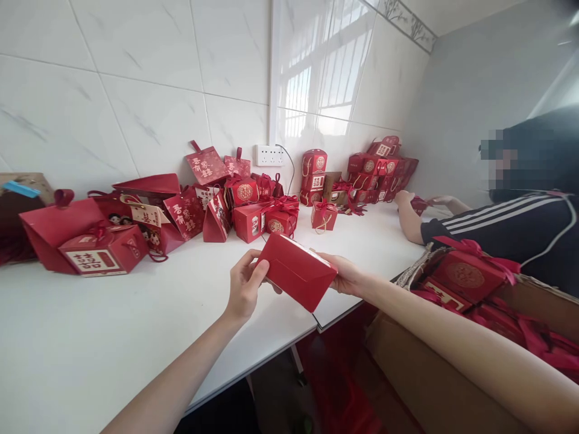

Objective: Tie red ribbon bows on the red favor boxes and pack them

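Note:
Between both hands, a red gift box is held up tilted over the front edge of the white table. My left hand grips its left end, thumb pressed on the near face. Behind the right end, my right hand holds the box, most of its fingers hidden. A plain red panel with a folded flap line faces me, and a pale strip shows along the top edge. Just beyond it on the table sit ribboned red gift boxes and a small box with a bow.
More red boxes and bags crowd the left; stacked boxes stand along the wall. A cardboard carton of ribboned boxes is at the right, below my right arm. Beyond it, a co-worker in a striped dark sleeve handles a red item.

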The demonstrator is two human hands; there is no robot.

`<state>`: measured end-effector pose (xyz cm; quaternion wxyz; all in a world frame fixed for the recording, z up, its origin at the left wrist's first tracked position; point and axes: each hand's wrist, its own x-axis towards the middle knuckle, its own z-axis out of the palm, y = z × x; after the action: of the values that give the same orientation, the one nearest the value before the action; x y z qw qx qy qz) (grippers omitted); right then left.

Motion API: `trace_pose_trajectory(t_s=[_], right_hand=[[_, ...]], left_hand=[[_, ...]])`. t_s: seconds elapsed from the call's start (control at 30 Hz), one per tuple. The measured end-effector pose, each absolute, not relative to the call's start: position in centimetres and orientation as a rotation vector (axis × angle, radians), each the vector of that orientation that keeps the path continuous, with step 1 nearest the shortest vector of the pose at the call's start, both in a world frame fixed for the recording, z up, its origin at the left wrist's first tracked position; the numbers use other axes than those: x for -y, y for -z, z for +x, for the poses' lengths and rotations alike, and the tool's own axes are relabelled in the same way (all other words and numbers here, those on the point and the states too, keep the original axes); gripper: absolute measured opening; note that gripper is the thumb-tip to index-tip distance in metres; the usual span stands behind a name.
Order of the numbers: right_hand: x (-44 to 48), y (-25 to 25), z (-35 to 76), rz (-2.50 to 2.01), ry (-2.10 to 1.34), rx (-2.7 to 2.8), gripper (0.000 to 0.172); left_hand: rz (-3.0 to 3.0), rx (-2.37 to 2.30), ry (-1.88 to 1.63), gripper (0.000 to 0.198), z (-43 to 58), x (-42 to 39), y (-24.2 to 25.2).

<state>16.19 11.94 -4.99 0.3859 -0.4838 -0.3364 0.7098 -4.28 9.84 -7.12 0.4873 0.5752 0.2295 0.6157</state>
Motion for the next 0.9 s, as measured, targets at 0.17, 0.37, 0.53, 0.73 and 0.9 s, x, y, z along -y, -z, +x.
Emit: trace_pose_trajectory(t_s=[0.17,0.37,0.53,0.73,0.9], right_hand=[[-11.8,4.1,16.0,-1.139,-1.637,0.937,0.025],[-10.8,4.3,15.8,-0.915,-0.911,1.358,0.043],[-9.8,5.0,15.4,-0.956,-0.655,1.576,0.04],[-9.5,4.6,15.3,-0.987,-0.489,1.641,0.033],[-9.2,4.2,15.3,-0.973,-0.357,1.754,0.021]], left_hand=[[1.434,-0.486,-1.41,0.027,-4.4,-9.9,7.7],[1.442,-0.481,-1.28,0.072,-4.1,-10.4,9.4],[1.595,-0.586,-1.126,0.046,-4.0,-10.0,10.2],[1.585,-0.569,-1.131,0.045,-4.0,-9.7,10.3],[1.567,-0.596,-1.14,0.052,-4.0,-9.6,10.2]])
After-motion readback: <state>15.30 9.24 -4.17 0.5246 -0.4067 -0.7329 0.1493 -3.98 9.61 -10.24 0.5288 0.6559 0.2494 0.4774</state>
